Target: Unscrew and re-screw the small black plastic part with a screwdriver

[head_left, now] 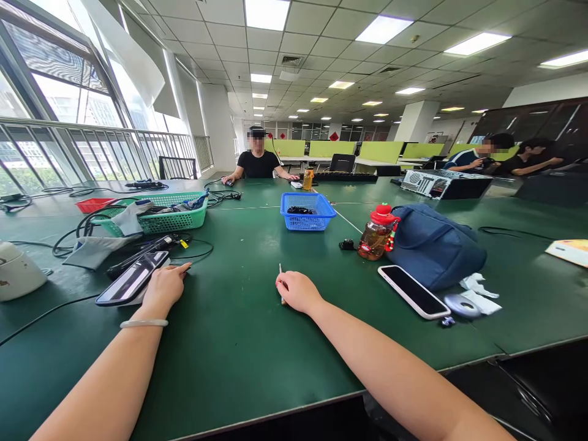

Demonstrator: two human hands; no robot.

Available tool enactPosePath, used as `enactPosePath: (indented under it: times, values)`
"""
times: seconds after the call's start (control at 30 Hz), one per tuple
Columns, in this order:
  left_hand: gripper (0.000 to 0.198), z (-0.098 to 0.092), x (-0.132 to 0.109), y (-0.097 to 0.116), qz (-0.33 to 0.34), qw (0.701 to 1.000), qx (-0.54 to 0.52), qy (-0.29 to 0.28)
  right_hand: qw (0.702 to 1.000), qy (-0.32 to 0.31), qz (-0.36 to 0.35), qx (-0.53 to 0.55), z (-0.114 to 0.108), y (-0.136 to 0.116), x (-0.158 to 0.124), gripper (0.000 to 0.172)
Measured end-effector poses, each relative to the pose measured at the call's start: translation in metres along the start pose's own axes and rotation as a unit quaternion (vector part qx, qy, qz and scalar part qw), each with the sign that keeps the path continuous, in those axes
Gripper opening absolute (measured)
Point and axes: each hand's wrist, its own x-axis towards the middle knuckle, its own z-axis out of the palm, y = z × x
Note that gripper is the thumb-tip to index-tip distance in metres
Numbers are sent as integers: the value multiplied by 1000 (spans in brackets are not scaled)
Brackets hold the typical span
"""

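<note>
My left hand point(166, 285) rests palm down beside a tilted phone point(133, 278), its index finger stretched out to the right; the other fingers are partly hidden. A pale bangle circles the left wrist. In the middle of the green table point(239, 343), my right hand point(298, 291) is closed around a slim pen-like tool point(280, 268). Its thin pale tip sticks out above the fingers and a short brownish end shows below; its exact kind cannot be made out. Ahead stands a blue plastic basket point(308, 222) with dark items inside.
A green basket point(184, 219) with cloth and cables stands left. On the right are a red-lidded bottle point(374, 236), a navy bag point(434, 245), a white-edged phone point(413, 291) and a tape roll point(462, 305). A person point(257, 162) sits opposite; others sit far right near a computer case point(443, 184).
</note>
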Motion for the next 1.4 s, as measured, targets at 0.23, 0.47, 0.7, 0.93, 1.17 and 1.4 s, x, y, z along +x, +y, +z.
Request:
enactPosePath:
  times: [0.23, 0.47, 0.7, 0.93, 1.17, 1.4]
  values:
    - [47, 2, -1, -1, -42, 999, -6, 29, 1000, 2, -3, 6, 1, 1, 1, 21]
    - [45, 5, -2, -3, -47, 998, -42, 8, 1000, 3, -4, 10, 1, 1, 0, 21]
    - [44, 9, 1, -4, -42, 994, -99, 25, 1000, 3, 0, 12, 1, 0, -1, 21]
    - [43, 6, -1, -4, -29, 989, -146, 21, 1000, 5, -3, 13, 2, 0, 0, 21]
    - [41, -2, -3, -1, -52, 984, -169, 17, 1000, 5, -4, 6, 3, 2, 1, 21]
    - [41, -3, -3, -1, -57, 989, -138, -13, 1000, 0, 0, 5, 1, 0, 0, 21]
